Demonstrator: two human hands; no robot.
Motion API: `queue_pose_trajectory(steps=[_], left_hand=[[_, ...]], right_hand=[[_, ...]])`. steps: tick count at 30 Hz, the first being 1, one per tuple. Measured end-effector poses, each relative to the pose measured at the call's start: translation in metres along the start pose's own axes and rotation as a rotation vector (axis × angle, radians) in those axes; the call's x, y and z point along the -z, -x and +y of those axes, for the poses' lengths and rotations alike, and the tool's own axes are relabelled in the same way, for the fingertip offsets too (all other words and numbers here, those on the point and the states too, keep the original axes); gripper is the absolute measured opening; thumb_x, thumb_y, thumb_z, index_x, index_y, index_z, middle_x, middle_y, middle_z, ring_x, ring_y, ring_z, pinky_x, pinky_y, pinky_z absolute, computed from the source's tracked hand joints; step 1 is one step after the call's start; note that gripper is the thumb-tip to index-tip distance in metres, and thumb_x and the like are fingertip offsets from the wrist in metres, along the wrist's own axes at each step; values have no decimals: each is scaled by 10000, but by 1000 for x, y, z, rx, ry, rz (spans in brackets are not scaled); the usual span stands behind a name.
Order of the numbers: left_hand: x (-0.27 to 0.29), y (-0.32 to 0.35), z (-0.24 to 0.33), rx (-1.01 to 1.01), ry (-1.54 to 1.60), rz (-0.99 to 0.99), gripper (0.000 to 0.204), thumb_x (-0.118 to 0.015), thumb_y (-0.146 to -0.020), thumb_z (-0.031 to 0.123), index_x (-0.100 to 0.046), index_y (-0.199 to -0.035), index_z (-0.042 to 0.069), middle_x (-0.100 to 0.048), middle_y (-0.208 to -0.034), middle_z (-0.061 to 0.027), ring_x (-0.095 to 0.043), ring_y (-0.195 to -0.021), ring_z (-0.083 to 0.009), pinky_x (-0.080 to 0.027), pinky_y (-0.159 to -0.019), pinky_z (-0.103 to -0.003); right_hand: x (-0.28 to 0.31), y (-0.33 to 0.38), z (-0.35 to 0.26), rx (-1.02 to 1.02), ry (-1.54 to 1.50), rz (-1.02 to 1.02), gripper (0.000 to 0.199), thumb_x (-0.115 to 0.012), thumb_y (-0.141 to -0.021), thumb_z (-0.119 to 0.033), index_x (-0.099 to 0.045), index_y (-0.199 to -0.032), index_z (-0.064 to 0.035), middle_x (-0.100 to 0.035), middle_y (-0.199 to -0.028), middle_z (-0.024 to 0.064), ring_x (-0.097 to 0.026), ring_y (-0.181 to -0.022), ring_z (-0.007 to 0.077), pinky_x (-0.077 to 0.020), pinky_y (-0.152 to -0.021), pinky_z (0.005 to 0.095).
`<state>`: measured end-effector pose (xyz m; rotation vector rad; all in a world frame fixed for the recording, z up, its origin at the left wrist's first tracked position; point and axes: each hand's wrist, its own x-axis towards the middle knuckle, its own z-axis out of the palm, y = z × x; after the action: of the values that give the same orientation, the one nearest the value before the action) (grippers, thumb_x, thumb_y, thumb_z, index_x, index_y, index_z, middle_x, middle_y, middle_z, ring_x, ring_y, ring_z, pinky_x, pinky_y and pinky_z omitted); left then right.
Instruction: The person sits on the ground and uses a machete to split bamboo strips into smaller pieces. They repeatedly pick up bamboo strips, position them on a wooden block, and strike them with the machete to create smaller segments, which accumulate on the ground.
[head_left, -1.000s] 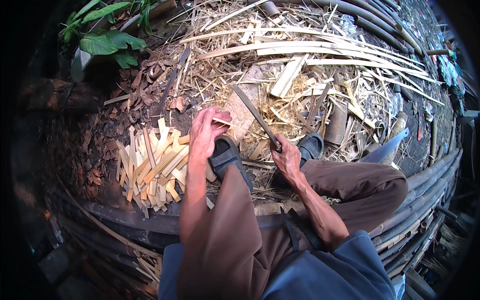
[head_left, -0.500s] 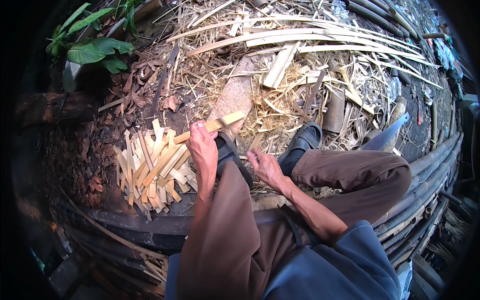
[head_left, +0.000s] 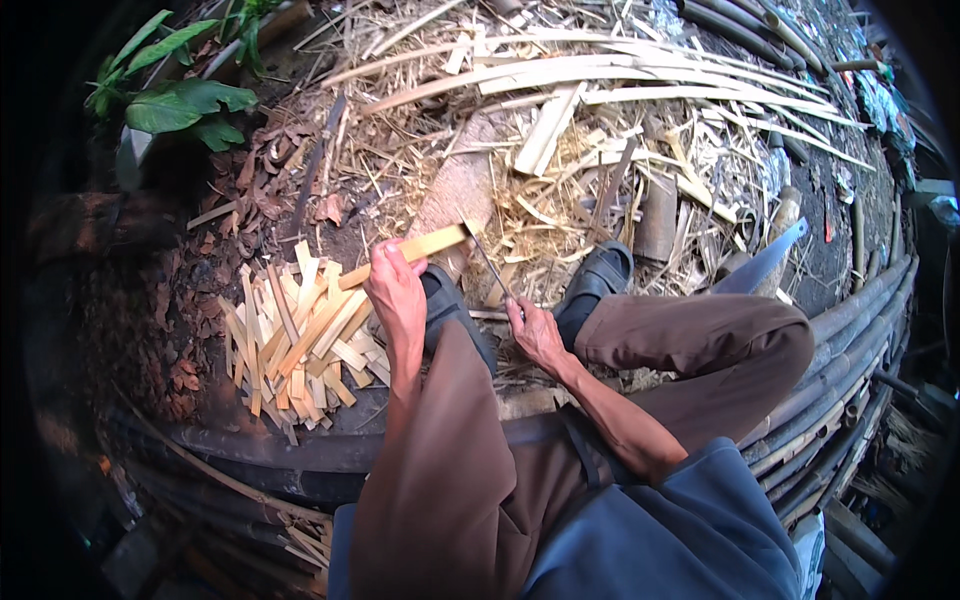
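Note:
My left hand (head_left: 397, 295) grips a short flat bamboo piece (head_left: 425, 245), held level above my left knee. My right hand (head_left: 532, 332) is closed on the handle of a long knife (head_left: 487, 262), whose thin blade points up toward the end of the bamboo piece. Left of my left hand lies a pile of split bamboo slats (head_left: 300, 340) on the ground. Both my feet wear dark sandals (head_left: 595, 280), and my legs are in brown trousers.
A wooden chopping block (head_left: 455, 190) stands in front of me amid bamboo shavings and long split strips (head_left: 640, 75). Thick bamboo poles (head_left: 850, 350) run along the right and under me. Green leaves (head_left: 175, 100) grow at top left. A pale blade-like slab (head_left: 765, 262) lies right.
One second ago the knife was raised over the block and my left hand was near it. Since then the left hand has lifted a bamboo piece and the knife has come down beside it.

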<state>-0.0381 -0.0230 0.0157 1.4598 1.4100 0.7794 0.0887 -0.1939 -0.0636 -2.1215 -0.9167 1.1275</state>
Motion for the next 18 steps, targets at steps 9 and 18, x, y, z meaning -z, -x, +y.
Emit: queue_pose_trajectory(steps=[9, 18], left_hand=[[-10, 7, 11, -16, 21, -3, 322, -386, -1058, 148, -546, -1140, -120, -658, -957, -253, -721, -852, -304, -634, -777, -374], [-7, -2, 14, -15, 26, -36, 283, -379, -1068, 149, -544, -1133, -72, -672, -942, -249, -729, -835, -312, -637, -744, -358]], right_hand=[[6, -3, -9, -42, 85, -77, 473, -405, -1038, -442, -560, -1112, -2, -639, -831, 338, -615, -895, 540, -466, -784, 575], [-5, -9, 27, -102, 5, 3, 483, -422, -1035, -442, -607, -1064, 2, -640, -907, 353, -597, -951, 553, -451, -807, 580]])
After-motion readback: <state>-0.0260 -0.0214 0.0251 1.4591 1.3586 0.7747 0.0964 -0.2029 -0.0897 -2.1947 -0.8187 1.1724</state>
